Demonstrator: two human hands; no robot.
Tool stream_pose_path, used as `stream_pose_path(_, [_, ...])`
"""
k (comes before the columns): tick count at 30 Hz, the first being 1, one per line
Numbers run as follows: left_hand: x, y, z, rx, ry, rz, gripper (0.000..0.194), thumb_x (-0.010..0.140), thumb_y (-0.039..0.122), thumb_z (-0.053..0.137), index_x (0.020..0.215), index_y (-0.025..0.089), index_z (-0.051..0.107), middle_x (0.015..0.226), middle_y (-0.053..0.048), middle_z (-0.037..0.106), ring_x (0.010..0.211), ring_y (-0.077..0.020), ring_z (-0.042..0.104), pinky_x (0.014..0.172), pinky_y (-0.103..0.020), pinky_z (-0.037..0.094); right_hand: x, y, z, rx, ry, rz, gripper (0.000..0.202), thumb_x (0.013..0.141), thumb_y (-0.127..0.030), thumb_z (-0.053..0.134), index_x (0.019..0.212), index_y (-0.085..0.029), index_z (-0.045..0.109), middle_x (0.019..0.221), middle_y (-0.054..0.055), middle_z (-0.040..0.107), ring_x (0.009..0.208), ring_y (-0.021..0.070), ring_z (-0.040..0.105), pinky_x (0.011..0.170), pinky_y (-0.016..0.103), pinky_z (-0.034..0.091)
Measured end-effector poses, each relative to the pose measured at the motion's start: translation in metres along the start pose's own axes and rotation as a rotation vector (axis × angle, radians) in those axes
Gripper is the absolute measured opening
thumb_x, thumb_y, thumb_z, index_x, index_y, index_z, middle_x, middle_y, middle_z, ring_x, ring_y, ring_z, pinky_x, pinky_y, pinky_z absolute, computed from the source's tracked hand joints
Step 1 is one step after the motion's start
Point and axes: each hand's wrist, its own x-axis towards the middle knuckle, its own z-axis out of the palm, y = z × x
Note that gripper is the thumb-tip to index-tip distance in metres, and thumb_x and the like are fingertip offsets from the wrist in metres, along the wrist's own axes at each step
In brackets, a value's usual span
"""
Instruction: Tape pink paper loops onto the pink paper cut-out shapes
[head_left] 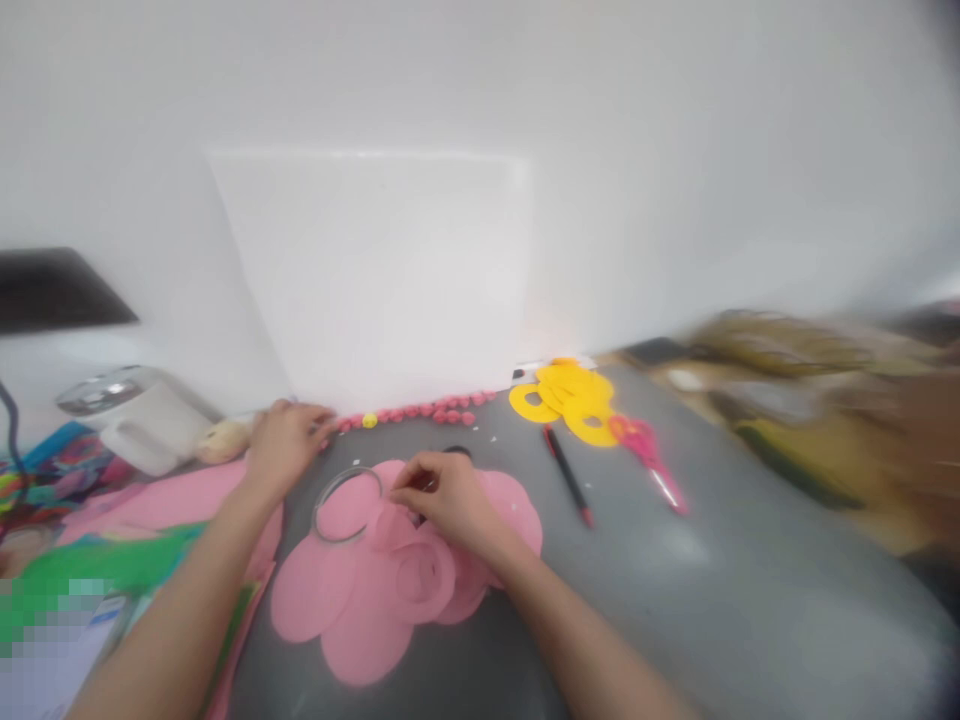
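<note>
My left hand [289, 440] reaches to the left end of a row of small reddish-pink pieces [420, 411] lying along the foot of the wall. Its fingertips are drawn together there; what they grip is too small to make out. Over a spread of pink paper circles [367, 635] is my right hand [444, 495], with thumb and forefinger pinched together; what is between them is not clear. Just under that hand lies a pink paper ring [442, 575]. A thin grey metal ring [318, 510] rests on the circles between my hands.
Yellow paper rings [574, 395], a black-and-red pen [568, 475] and pink scissors [649, 455] lie on the grey table [750, 600] to the right. Pink and green sheets [127, 560], a white appliance [154, 420] and colourful bundles [71, 475] crowd the left.
</note>
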Motion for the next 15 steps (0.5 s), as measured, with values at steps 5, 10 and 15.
stream_pose_path(5, [0.000, -0.012, -0.008, -0.052, -0.173, -0.042, 0.027, 0.077, 0.041, 0.050, 0.087, 0.024, 0.069, 0.089, -0.006, 0.070, 0.082, -0.0265, 0.060, 0.064, -0.031, 0.037, 0.001, 0.001, 0.000, 0.006, -0.004, 0.001, 0.004, 0.069, -0.018, 0.062, 0.065, -0.017, 0.060, 0.063, -0.001, 0.059, 0.055, 0.0100, 0.053, 0.049, 0.020, 0.044])
stream_pose_path(10, [-0.002, -0.014, -0.003, -0.020, -0.290, -0.045, 0.020, 0.072, 0.028, 0.050, 0.081, 0.021, 0.066, 0.084, -0.006, 0.070, 0.081, -0.0256, 0.061, 0.059, -0.029, 0.037, 0.001, 0.000, 0.000, -0.005, -0.002, 0.004, 0.004, 0.069, -0.018, 0.063, 0.065, -0.016, 0.061, 0.063, -0.001, 0.059, 0.055, 0.0099, 0.053, 0.050, 0.020, 0.044])
stream_pose_path(15, [-0.004, -0.014, 0.003, -0.098, -0.287, -0.083, 0.021, 0.066, 0.019, 0.049, 0.077, 0.022, 0.067, 0.082, -0.005, 0.070, 0.080, -0.0253, 0.062, 0.062, -0.029, 0.038, -0.001, -0.002, 0.001, -0.009, 0.000, 0.016, 0.004, 0.069, -0.016, 0.062, 0.065, -0.016, 0.061, 0.063, -0.001, 0.060, 0.057, 0.0104, 0.054, 0.050, 0.020, 0.044])
